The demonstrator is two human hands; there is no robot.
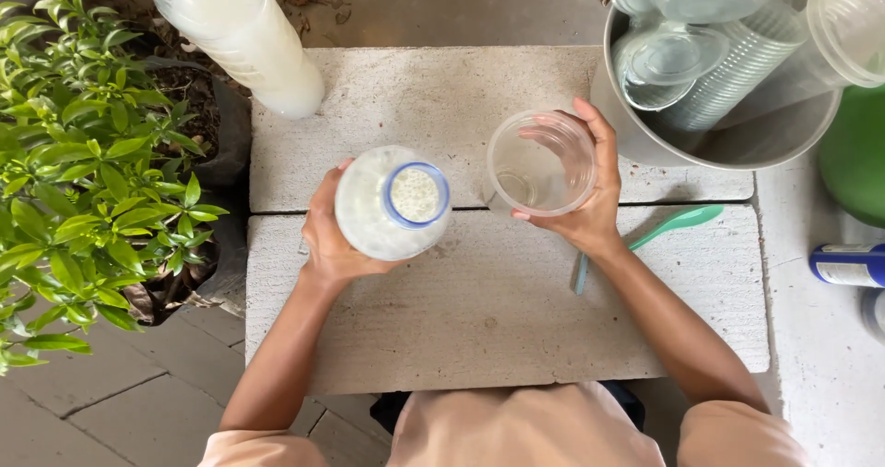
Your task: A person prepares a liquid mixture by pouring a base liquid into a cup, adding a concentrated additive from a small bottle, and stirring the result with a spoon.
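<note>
My left hand [324,236] grips an open plastic bottle [392,202] with a blue neck ring, full of a white liquid, seen from above. My right hand [590,195] is wrapped around a clear plastic cup [540,163] that stands upright just right of the bottle. The cup looks nearly empty, with a thin pale film at its bottom. Both stand over a rough pale stone slab [479,301] made of two blocks.
A green plastic spoon [668,227] lies on the slab under my right wrist. A metal bowl [737,144] at the back right holds stacked clear cups and lids. A second white-filled bottle [244,34] stands at the back left. A potted plant [83,163] crowds the left side.
</note>
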